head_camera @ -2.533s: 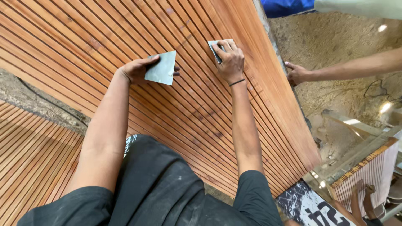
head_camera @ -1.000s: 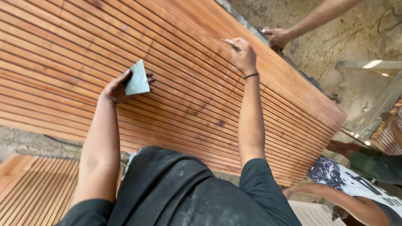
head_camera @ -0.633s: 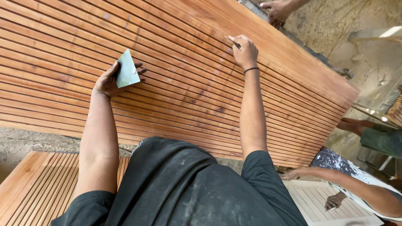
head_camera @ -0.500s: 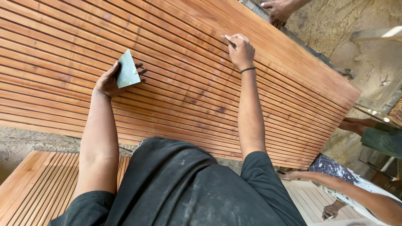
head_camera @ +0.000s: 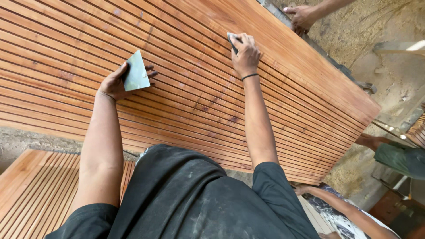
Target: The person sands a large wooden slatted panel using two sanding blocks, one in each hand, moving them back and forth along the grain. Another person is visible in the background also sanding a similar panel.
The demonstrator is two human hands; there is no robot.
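the grooved wooden panel (head_camera: 199, 66) fills the upper half of the frame, slanting down to the right. the right hand (head_camera: 244, 55), upper centre, is closed on a small grey scraper (head_camera: 231, 39) pressed against a slat. the left hand (head_camera: 118, 82), centre left, grips a square metal plate (head_camera: 135, 73) and rests on the slats. likely best: keep the blade flat along one groove with steady pressure. a co-worker's hand (head_camera: 302, 17) touches the panel's top-right edge.
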